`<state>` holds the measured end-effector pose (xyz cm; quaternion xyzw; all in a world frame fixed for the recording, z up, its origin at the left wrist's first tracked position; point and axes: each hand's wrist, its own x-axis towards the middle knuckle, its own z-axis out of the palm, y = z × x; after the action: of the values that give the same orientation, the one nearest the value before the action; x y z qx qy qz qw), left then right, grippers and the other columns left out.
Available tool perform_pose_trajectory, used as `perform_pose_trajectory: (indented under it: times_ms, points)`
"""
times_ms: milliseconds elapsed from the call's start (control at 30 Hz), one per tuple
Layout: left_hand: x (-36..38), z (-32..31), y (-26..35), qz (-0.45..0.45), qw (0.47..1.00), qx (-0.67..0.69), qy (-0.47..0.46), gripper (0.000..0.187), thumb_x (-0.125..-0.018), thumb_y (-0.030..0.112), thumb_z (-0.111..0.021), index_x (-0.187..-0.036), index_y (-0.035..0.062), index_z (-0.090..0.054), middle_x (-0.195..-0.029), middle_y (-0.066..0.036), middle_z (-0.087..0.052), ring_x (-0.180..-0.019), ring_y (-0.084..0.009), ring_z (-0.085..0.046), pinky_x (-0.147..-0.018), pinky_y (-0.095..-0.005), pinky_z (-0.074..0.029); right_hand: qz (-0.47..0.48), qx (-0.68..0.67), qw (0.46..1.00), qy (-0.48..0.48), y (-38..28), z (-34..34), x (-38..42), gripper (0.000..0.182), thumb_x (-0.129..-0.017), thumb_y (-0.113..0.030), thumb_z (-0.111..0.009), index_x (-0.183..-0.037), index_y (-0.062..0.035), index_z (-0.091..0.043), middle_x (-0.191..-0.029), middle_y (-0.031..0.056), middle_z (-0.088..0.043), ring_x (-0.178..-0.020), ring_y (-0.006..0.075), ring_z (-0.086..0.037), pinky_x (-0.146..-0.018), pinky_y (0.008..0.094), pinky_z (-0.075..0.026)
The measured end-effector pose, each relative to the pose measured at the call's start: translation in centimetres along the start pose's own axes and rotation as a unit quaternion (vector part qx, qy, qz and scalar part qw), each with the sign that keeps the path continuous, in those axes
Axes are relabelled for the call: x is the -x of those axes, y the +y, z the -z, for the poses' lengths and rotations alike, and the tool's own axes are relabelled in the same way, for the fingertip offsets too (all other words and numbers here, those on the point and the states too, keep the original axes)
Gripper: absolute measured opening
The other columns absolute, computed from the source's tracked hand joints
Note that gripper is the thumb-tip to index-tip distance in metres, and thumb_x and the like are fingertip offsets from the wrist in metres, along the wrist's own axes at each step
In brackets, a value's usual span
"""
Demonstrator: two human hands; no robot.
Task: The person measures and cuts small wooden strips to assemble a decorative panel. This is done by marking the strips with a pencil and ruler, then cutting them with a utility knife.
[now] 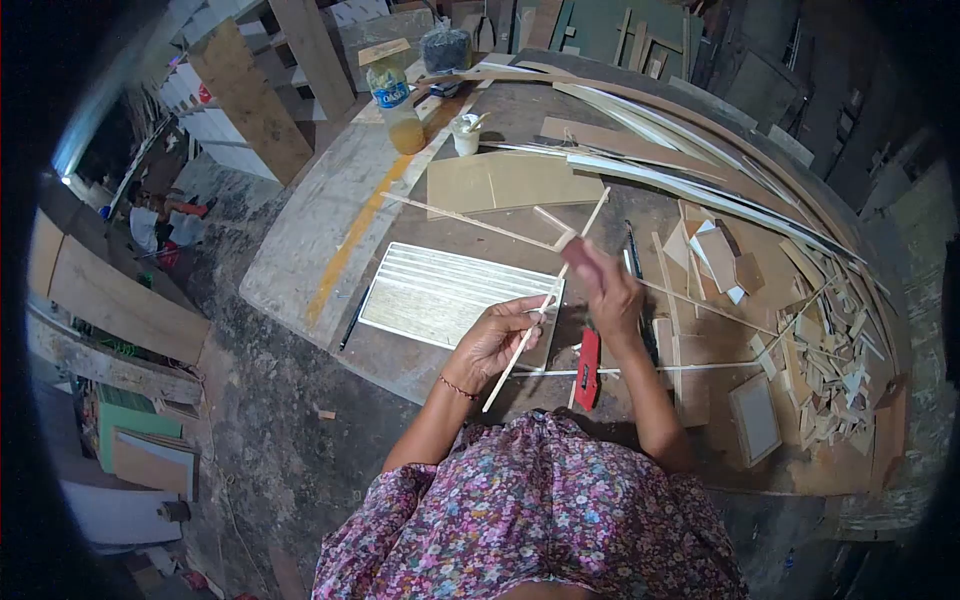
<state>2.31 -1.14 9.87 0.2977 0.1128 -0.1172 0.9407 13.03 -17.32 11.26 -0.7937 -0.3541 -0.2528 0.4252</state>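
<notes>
My left hand (492, 343) pinches a thin pale wooden strip (511, 374), which slants up and away to the right. Blurred by motion, my right hand (614, 300) grips a reddish-brown piece of sandpaper (579, 254) against the strip's upper half. A flat rectangular panel (430, 312) with pale slats along its far part lies on the table beyond my left hand. Close below my right hand is a red tool (588, 372), perhaps a utility knife. Another thin strip (470, 220) lies beyond the panel, its right end near the sandpaper.
At the back stand a bottle of yellowish liquid (404, 125) and a white cup (466, 135). Long strips (690, 190) curve along the far right. A heap of wood offcuts (835, 360) covers the right side. A dark pen-like stick (354, 318) lies left. Another person (158, 220) sits at far left.
</notes>
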Motion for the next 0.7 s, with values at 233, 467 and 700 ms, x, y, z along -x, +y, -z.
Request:
perform_pose_trajectory:
  times_ms: [233,467,700]
  points:
    - [-0.3,0.4,0.0,-0.014,0.999,0.017,0.023,0.035,-0.083,-0.006,-0.048,-0.118,-0.0065,-0.047,-0.081,-0.012,-0.06,-0.059,-0.0136,-0.061,-0.054,-0.0199,-0.054,0.06,-0.027,0.996,-0.06,-2.1,0.5,2.0,0.036,-0.079,-0.019,-0.064,-0.113,-0.0107,-0.058,-0.09,0.0142,-0.06,-0.077,0.0308,-0.061,-0.066,0.0365,-0.049]
    - [0.0,-0.8,-0.6,0.01,0.999,0.021,-0.03,0.033,-0.083,-0.005,-0.05,-0.115,-0.0067,-0.048,-0.081,-0.013,-0.06,-0.059,-0.0134,-0.06,-0.056,-0.0204,-0.054,-0.079,-0.037,0.995,0.054,1.1,0.5,-0.5,0.03,-0.084,-0.022,-0.059,-0.109,-0.0051,-0.057,-0.095,0.0168,-0.063,-0.083,0.0346,-0.062,-0.069,0.0386,-0.049]
    - [0.0,0.2,-0.6,-0.007,0.999,0.031,-0.014,0.034,-0.082,-0.007,-0.05,-0.116,-0.0074,-0.048,-0.081,-0.012,-0.06,-0.061,-0.0131,-0.06,-0.055,-0.0199,-0.053,0.073,-0.08,0.993,-0.043,-2.4,0.5,2.2,0.031,-0.079,-0.017,-0.065,-0.108,-0.0104,-0.058,-0.088,0.0134,-0.062,-0.082,0.029,-0.062,-0.064,0.0374,-0.049]
